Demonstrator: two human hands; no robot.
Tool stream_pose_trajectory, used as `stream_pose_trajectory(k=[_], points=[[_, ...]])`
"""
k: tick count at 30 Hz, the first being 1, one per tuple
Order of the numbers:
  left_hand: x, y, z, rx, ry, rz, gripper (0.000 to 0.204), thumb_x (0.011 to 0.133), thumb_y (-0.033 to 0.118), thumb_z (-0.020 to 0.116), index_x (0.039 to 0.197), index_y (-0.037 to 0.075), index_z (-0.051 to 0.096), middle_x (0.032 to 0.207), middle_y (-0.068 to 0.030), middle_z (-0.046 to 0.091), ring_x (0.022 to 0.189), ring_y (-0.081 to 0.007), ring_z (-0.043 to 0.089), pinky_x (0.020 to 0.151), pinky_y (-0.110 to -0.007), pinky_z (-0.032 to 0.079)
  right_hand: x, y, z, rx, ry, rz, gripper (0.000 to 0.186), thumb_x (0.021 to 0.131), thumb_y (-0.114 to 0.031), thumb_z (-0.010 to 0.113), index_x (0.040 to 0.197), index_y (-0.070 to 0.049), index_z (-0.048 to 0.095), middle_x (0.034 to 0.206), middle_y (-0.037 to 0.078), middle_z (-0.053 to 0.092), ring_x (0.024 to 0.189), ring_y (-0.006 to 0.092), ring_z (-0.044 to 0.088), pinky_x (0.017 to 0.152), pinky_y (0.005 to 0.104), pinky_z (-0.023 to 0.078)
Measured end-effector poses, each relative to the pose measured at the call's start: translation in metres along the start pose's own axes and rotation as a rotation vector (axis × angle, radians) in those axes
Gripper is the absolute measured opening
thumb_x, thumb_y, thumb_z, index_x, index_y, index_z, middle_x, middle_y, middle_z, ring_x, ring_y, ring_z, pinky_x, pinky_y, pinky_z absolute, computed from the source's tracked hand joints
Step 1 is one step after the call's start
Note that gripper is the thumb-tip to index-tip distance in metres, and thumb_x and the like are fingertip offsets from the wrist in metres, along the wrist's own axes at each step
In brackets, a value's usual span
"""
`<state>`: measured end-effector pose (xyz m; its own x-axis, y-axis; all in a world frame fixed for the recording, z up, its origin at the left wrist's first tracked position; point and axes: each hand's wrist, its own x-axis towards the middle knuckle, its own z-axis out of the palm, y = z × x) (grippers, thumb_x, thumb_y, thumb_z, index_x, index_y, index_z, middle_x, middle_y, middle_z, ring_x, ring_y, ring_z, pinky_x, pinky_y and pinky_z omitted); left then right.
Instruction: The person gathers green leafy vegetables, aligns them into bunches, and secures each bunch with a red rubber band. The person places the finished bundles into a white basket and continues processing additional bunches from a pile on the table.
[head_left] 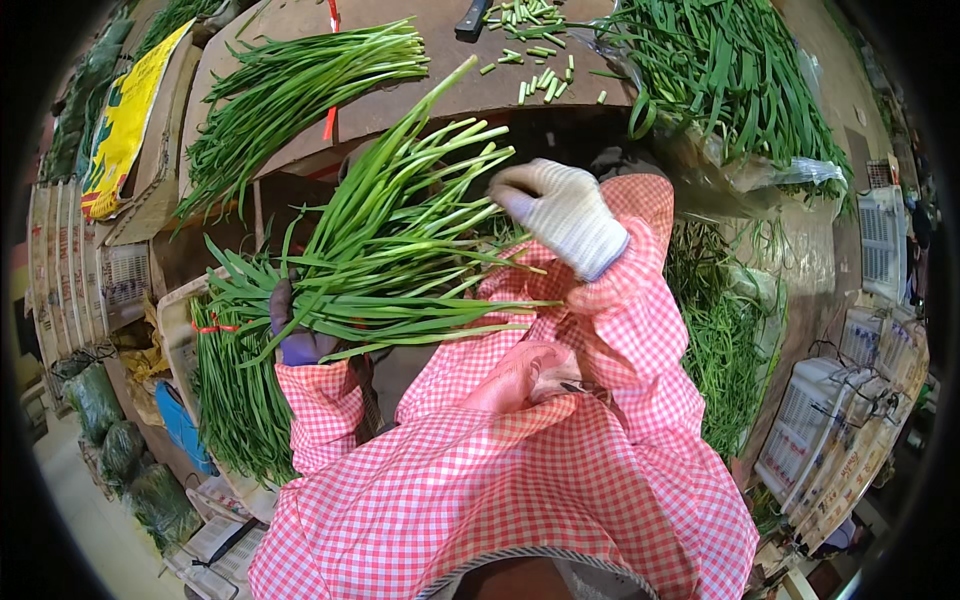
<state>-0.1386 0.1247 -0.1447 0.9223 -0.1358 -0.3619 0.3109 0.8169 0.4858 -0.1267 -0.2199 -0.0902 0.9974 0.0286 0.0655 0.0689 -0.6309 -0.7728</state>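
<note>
A loose, fanned bunch of garlic chives (390, 235) lies across my lap, pale stem ends pointing right. My left hand (300, 330), in a dark purple glove, is closed around the leafy side of the bunch; its fingers are partly covered by leaves. Close to the pale stem ends is my right hand (565, 212), in a white knitted glove. Its fingers are curled together, and what they pinch, if anything, is hidden. Ahead, another bunch of chives (310, 90) rests on the brown table (450, 88), over a red strip (331, 122).
A black-handled knife (473, 20) and cut stem pieces (540, 85) lie on the table. A big heap of chives (725, 80) sits on clear plastic (760, 172) at the right. Red-tied chives (235, 390) fill a container at my left; more greens (735, 360) lie at my right.
</note>
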Motion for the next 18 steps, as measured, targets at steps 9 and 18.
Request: stream_pose_trajectory(k=[9,18], points=[[-0.005,-0.012,-0.018,0.332,0.037,0.382,0.025,0.084,0.017,0.054,0.106,0.006,0.056,0.109,-0.0132,0.058,0.097,-0.0286,0.057,0.084,-0.045,0.048,0.063,-0.020,0.049,-0.464,-0.548,0.012,0.045,0.081,-0.047,0.051,0.077,-0.004,0.065,0.065,0.016,0.060,0.064,0.0325,0.060,0.059,0.0419,0.047],[-0.012,0.012,-0.026,0.116,0.179,0.089,0.027,0.089,0.018,0.048,0.111,0.003,0.051,0.114,-0.0127,0.054,0.102,-0.0269,0.054,0.086,-0.043,0.047,0.044,0.054,0.027,-0.597,-0.415,0.188,0.024,0.078,-0.030,0.056,0.078,-0.007,0.063,0.072,0.015,0.062,0.069,0.0326,0.061,0.063,0.0423,0.049]])
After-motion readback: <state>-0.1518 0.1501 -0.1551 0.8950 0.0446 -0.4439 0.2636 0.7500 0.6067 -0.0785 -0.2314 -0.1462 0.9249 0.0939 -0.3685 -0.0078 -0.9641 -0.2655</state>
